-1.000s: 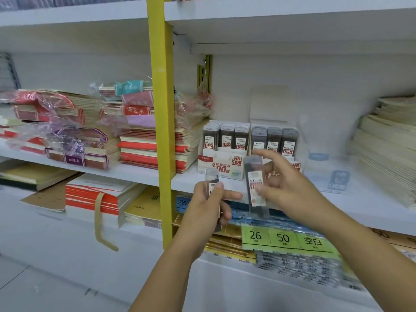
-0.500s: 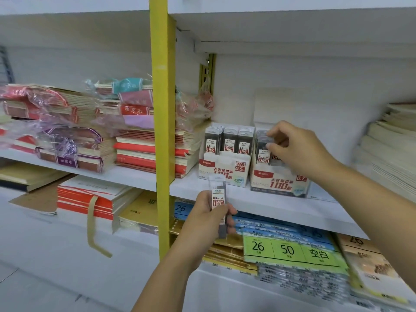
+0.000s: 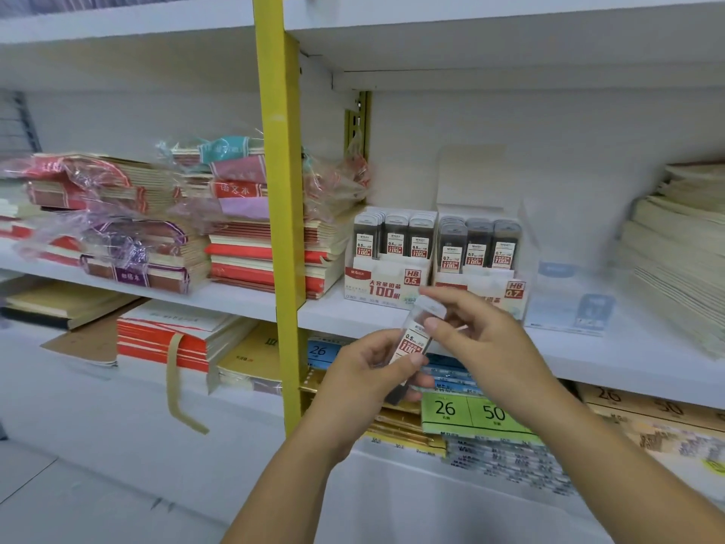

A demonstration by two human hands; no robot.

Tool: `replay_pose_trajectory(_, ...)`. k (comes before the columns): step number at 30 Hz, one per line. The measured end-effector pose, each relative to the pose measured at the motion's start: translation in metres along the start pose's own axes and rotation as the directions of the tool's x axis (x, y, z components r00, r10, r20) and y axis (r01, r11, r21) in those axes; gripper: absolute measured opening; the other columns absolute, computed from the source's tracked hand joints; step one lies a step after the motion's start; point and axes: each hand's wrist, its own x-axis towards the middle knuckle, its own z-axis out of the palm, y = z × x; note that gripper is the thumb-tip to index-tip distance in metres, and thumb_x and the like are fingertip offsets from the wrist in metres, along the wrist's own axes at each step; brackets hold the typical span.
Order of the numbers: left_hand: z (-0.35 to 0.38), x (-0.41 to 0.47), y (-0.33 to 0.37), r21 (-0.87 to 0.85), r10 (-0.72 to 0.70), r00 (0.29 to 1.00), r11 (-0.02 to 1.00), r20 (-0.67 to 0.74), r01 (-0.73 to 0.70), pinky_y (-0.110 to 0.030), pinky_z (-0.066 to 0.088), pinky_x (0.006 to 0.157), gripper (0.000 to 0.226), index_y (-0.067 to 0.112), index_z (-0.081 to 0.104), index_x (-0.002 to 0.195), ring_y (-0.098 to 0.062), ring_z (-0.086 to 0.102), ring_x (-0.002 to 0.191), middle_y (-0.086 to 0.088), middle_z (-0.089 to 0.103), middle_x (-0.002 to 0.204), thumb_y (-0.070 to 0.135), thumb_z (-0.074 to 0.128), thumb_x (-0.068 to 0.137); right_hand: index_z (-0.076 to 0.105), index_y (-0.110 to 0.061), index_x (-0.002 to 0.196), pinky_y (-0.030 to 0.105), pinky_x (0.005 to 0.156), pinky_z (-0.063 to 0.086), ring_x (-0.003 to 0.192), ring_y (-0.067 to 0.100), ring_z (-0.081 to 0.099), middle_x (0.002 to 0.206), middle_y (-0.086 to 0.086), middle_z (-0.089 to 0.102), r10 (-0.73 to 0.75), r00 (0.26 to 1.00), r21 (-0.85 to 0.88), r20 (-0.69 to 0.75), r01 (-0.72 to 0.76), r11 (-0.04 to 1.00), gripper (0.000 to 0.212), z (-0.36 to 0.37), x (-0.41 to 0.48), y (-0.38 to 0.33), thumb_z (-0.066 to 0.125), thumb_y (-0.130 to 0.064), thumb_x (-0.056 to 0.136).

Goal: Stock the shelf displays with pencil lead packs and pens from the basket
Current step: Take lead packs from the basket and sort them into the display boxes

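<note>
While both hands grip it, lead pack (image 3: 412, 339) labelled 0.5, 100

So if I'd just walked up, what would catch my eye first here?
Probably the lead pack, labelled 0.5, held between the left hand and the right hand in front of the shelf. Just behind stand two display boxes of packs, the HB 0.5 box and the HB 0.7 box, side by side. A yellow upright cuts through the middle.
</note>
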Motion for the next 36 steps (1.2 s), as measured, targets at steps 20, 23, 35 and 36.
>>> replay_pose_trajectory(20, -0.022, 0.030, 0.006, 0.757, 0.519, 0.817, 0.631, -0.251, -0.169, -0.022, 0.030, 0.116, 0.052, 0.033, 0.044, 0.147, 0.001, 0.031, 0.141, 0.017, 0.040, 0.154, 0.033, 0.061, 0.098, 0.060, -0.035, 0.097, 0.011, 0.068, 0.053, 0.085, -0.002, 0.067, 0.091, -0.015, 0.071, -0.299, 0.912, -0.117, -0.280, 0.277, 0.954, 0.023, -0.017, 0.055, -0.043, 0.066, -0.015, 0.090)
replay_pose_trajectory(23, -0.026, 0.042, -0.003, 0.821, 0.456, 0.869, 0.559, -0.191, -0.113, -0.034, 0.016, 0.126, 0.069, 0.029, 0.021, 0.158, -0.010, 0.008, 0.154, 0.009, 0.008, 0.169, 0.041, 0.055, 0.100, 0.058, -0.032, 0.102, 0.009, 0.069, 0.050, 0.086, -0.007, 0.062, 0.091, -0.018, 0.067, -0.390, 0.903, -0.371, -0.178, 0.306, 0.877, 0.019, -0.011, 0.092, -0.051, 0.064, -0.017, 0.092)
replay_pose_trajectory(35, -0.025, 0.061, -0.022, 0.854, 0.495, 0.846, 0.511, -0.198, -0.100, -0.029, 0.003, 0.116, 0.065, 0.037, 0.021, 0.156, -0.013, 0.013, 0.152, 0.004, 0.016, 0.167, 0.048, 0.047, 0.098, 0.057, -0.032, 0.095, 0.020, 0.065, 0.044, 0.081, 0.004, 0.058, 0.093, -0.012, 0.058, -0.259, 0.963, -0.627, 0.073, 0.246, 0.739, 0.014, 0.017, 0.175, -0.049, 0.068, -0.028, 0.088)
replay_pose_trajectory(36, -0.025, 0.061, -0.022, 0.849, 0.502, 0.841, 0.518, -0.202, -0.105, -0.029, 0.004, 0.116, 0.064, 0.038, 0.023, 0.155, -0.013, 0.014, 0.151, 0.005, 0.019, 0.166, 0.048, 0.048, 0.097, 0.059, -0.031, 0.095, 0.020, 0.065, 0.041, 0.082, 0.007, 0.057, 0.096, -0.009, 0.054, -0.246, 0.966, -0.660, 0.084, 0.238, 0.713, 0.012, 0.019, 0.177, -0.045, 0.069, -0.029, 0.088)
